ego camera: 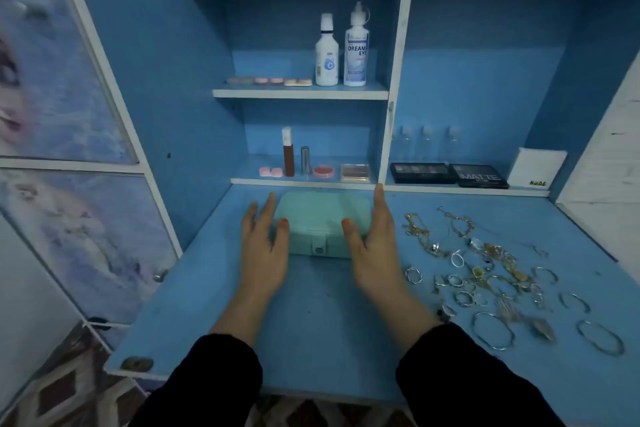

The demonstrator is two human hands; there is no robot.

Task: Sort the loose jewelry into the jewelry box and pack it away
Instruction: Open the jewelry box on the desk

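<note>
Lower centre: left hand [265, 246], right hand [374, 246], both wide, fingers straight, flanking box [323, 224], thumbs on lid [325, 206]. Right of frame: jewelry [485, 270] loose on desk [311, 322], none sorted yet. Centre: box shut, clasp [319, 248] at front. Step seems start: setting box ready. Next move calls for undoing clasp, lifting lid. Upper centre: shelves [301, 94], bottles [356, 45].

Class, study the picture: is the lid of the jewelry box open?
No, the jewelry box is shut, lid flat, with the loose jewelry lying beside it.
</note>
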